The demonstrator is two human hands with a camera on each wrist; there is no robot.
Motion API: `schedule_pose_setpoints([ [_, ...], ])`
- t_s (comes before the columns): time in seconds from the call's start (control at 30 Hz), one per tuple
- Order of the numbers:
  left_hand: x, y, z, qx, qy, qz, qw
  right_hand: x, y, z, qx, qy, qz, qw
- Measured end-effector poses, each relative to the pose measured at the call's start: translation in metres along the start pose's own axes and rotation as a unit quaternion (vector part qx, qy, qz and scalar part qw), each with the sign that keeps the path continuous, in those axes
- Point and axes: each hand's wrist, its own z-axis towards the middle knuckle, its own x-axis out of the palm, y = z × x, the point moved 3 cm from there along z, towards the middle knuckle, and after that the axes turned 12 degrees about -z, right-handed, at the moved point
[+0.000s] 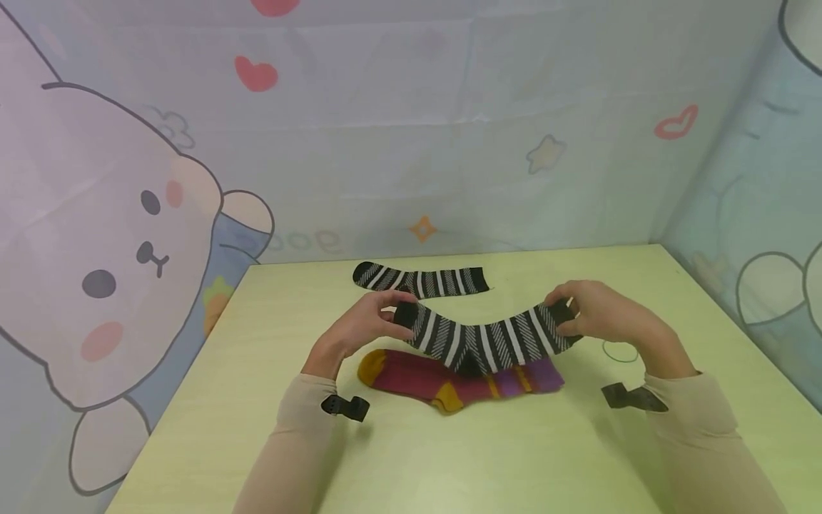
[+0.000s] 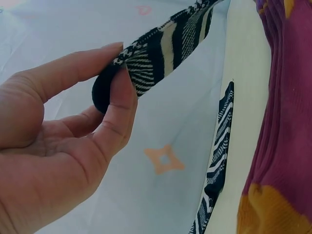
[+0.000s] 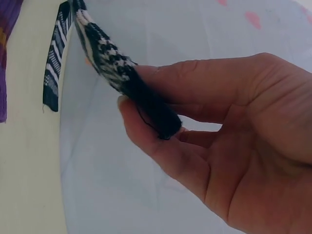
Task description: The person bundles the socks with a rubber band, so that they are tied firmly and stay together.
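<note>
From here I see a striped sock (image 1: 486, 346) slung between two pinches: the left hand (image 1: 369, 321) has the toe end, the right hand (image 1: 600, 312) the cuff. It sags over the maroon sock (image 1: 411, 378), nearer the middle of the table (image 1: 212, 421); another striped sock (image 1: 449, 283) lies by the far edge. Should either pinch slacken, that end could drop and fold; lowered sagging, the heel might bunch or drag the maroon one askew
</note>
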Motion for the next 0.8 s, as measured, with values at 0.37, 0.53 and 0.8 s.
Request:
schedule_pose_setpoints([
  [0.37, -0.005, 0.003, -0.011, -0.021, 0.064, 0.017, 0.9976, 0.005, 0.008, -0.003, -0.004, 0.044, 0.009, 0.9990],
  [0.53, -0.012, 0.007, -0.015, -0.038, 0.065, 0.056, 0.9956, 0.012, 0.011, 0.001, -0.014, 0.057, 0.013, 0.9982],
  [0.8, -0.022, 0.020, -0.014, -0.060, 0.058, 0.073, 0.9938, 0.028, 0.018, 0.009, -0.028, 0.075, -0.001, 0.9968],
])
